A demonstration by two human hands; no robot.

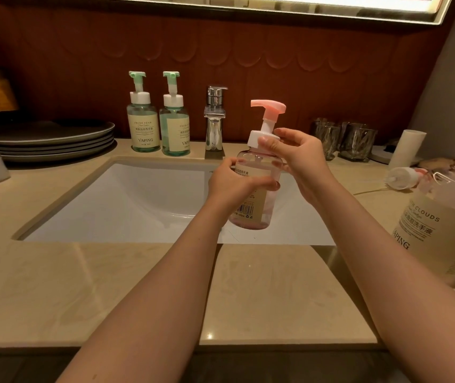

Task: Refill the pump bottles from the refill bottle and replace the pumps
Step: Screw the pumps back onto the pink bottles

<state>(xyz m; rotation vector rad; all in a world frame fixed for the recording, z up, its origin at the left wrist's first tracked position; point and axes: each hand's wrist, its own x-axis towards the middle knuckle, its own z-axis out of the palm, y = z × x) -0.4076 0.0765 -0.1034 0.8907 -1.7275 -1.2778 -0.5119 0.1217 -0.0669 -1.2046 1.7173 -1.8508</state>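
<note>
Free low and left; crowded behind and right.
The front bench and the sink's left half lie open. Along the back stand plates, green pump bottles, the tap and glasses. At right the refill bottle and a loose pump block the bench. Mid-frame the left hand and right hand hold the pink bottle.

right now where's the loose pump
Head view: the loose pump lies on the counter right of the sink, between the white roll and the refill bottle.
</note>
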